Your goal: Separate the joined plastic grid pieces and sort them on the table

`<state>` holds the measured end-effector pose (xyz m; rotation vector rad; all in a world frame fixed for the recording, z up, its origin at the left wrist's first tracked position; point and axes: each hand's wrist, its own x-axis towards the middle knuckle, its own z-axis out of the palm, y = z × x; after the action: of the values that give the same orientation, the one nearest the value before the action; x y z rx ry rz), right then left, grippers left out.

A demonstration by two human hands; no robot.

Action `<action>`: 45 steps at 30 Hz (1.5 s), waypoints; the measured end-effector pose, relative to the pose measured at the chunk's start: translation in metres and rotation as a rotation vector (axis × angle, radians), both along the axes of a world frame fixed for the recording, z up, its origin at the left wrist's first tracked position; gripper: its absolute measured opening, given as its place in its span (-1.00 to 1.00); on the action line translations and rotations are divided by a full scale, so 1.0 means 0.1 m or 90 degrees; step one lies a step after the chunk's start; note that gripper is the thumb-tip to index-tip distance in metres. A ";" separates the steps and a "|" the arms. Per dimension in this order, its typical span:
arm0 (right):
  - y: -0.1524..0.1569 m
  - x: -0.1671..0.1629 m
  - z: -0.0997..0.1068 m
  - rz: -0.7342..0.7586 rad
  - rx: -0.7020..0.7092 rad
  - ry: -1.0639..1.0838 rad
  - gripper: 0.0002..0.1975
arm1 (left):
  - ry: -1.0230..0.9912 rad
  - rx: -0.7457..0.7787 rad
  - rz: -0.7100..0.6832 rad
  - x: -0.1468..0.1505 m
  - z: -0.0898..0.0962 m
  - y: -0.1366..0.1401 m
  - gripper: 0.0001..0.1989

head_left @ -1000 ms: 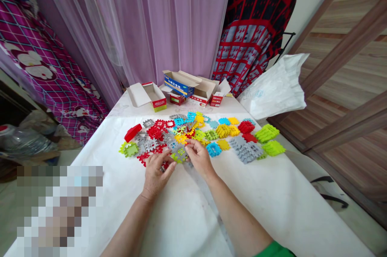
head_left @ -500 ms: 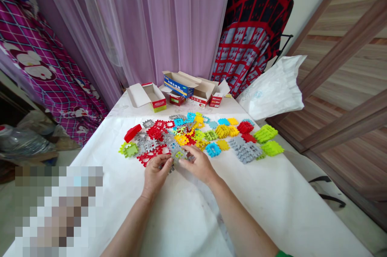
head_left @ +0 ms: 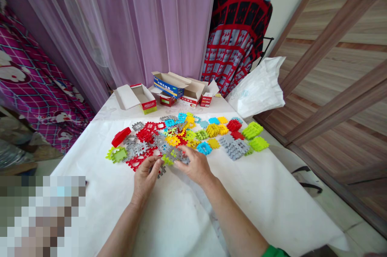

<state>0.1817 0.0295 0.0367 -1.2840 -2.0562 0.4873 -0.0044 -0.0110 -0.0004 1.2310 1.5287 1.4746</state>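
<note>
In the head view, my right hand [head_left: 195, 166] is closed on a grey interlocking building piece [head_left: 174, 154], held between thumb and fingers above the front of the pile. A yellow-green building piece [head_left: 167, 160] shows at the grey one's left side; whether the two are joined I cannot tell. My left hand [head_left: 146, 176] is just left of it, thumb and fingers drawn together in a pinch by its edge. What lies between those fingertips is hidden. Red building pieces [head_left: 136, 162] lie behind my left hand, and a blue one [head_left: 204, 148] sits beyond my right hand.
Grey stacked pieces [head_left: 234, 147] and green stacks [head_left: 259, 143] stand to the right. A red block [head_left: 121, 137] lies at the left. Open cardboard boxes [head_left: 148, 104] line the back of the white-covered table [head_left: 169, 216]. A white bag [head_left: 256, 90] stands at the back right edge.
The view has turned a little to the right. My left fingertips are now slightly farther from my right hand, and the yellow-green piece shows between the hands.
</note>
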 end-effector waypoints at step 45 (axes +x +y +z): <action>-0.13 0.03 0.00 0.129 0.028 -0.158 -0.86 | 0.044 0.039 0.242 -0.32 0.02 0.05 -0.65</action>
<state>0.1843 0.0160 0.0369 -1.1647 -2.4052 0.3857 -0.0359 -0.0060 0.0017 1.0748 1.8519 1.7444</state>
